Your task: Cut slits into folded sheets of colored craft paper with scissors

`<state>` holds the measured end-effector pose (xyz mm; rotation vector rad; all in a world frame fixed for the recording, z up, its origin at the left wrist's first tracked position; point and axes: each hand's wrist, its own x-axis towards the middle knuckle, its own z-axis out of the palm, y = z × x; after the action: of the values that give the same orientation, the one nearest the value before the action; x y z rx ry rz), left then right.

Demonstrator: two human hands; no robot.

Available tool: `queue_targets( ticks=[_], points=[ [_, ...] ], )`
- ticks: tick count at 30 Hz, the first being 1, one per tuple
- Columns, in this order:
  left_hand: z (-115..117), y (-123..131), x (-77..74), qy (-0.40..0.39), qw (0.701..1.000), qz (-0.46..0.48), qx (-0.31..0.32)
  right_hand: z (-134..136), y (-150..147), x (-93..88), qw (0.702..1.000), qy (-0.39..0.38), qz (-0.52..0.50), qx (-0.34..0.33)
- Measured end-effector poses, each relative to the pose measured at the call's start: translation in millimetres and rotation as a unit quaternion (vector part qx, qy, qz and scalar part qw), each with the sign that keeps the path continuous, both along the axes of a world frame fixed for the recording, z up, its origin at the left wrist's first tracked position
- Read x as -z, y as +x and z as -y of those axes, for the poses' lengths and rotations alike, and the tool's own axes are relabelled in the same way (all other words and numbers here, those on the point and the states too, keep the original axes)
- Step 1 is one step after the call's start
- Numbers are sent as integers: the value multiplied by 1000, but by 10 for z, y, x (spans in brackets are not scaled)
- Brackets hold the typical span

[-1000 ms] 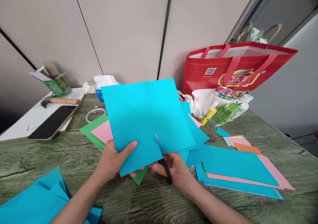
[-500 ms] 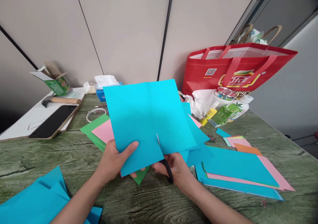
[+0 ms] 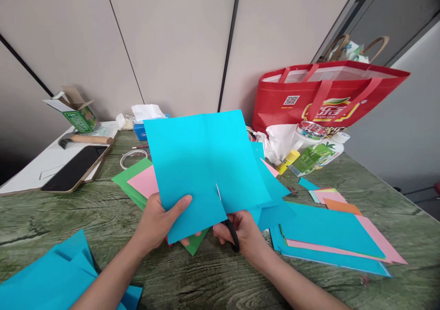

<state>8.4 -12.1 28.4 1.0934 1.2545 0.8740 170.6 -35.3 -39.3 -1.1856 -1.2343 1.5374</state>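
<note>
I hold a square sheet of bright blue paper (image 3: 202, 163) upright over the green table. My left hand (image 3: 158, 222) pinches its lower left edge, thumb on the front. My right hand (image 3: 243, 235) is closed round black-handled scissors (image 3: 232, 235), most of which hide behind the sheet. A short cut runs up from the sheet's bottom edge, and a sliver of blade shows in the slit.
Blue, pink and orange sheets (image 3: 335, 236) lie at the right, more blue paper (image 3: 48, 278) at the lower left, green and pink sheets (image 3: 137, 184) behind. A red bag (image 3: 323, 96), glue stick (image 3: 288, 161), tissues, tape roll (image 3: 132, 156), phone (image 3: 74, 168) and hammer (image 3: 85, 139) stand further back.
The blue sheet and both hands have stayed almost where they were; the slit in the bottom edge looks about the same length.
</note>
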Motion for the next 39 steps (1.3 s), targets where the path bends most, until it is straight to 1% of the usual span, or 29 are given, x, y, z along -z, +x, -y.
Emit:
queue_targets(
  ticks=[6,11,18,20,24,26,34,39],
  points=[
    [-36,-63,50,-13,999,24,40,-5,-9,-6,1000,-12,0,-1],
    [-14,-40,37,2,999,27,16,-4,-3,-26,1000,-16,0,-7],
    [-15,-48,53,5,999,39,22,4,-4,10,1000,-16,-11,7],
    [-24,-65,63,1,999,43,33,5,-1,28,1000,-7,-23,5],
    [-44,-98,81,-32,995,47,84,-4,-12,18,994,59,-86,15],
    [-48,-108,89,-40,994,47,96,-12,-24,-6,991,73,-108,19],
    [-44,-106,77,-43,994,41,93,-28,-40,-57,992,64,-105,27],
    [-44,-106,86,-41,994,54,90,-30,-39,-93,992,71,-99,37]
  ],
)
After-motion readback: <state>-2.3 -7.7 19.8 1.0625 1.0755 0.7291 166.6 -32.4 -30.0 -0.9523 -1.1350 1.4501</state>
